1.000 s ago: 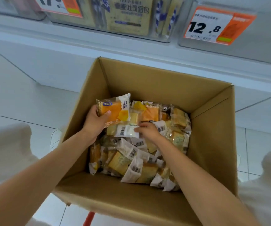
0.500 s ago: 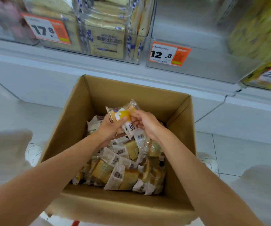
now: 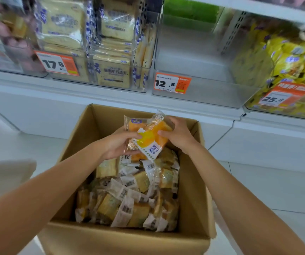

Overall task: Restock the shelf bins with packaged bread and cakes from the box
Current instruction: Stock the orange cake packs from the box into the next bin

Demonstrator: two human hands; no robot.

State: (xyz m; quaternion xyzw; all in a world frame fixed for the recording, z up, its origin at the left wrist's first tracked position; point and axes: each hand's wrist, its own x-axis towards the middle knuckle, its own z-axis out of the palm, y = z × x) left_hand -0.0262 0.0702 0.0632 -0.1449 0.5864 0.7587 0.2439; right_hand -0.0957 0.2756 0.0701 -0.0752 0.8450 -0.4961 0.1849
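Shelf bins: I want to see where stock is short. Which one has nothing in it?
The clear bin tagged 12.8, right above the box. The 17.8 bin holds bread; the 25.8 bin holds yellow packs.

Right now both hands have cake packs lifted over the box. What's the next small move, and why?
Probably carry the packs up and forward into the clear bin with the 12.8 tag. The left hand and right hand already hold them clear of the box, and that bin sits directly above and looks bare, while the neighbouring bins are stocked.
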